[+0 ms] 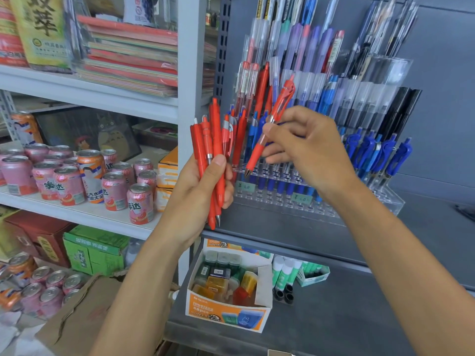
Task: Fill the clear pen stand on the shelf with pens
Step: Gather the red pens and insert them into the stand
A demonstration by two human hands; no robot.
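A tiered clear pen stand [385, 199] sits on a grey shelf, its rows holding red, blue, purple and black pens. My left hand [203, 191] grips a bundle of red pens [213, 140] upright, just left of the stand. My right hand [308, 147] pinches a single red pen [272, 124] between thumb and fingers. That pen is tilted, tip down and close above the stand's front left holes. Blue pens fill much of the front rows behind my right hand.
A white shelf unit at left carries drink cans [69, 176] and stacked coloured paper [133, 57]. Below the stand, an open box of sharpeners [228, 286] and glue sticks [285, 273] sit on a lower grey shelf. A cardboard box [77, 319] lies at bottom left.
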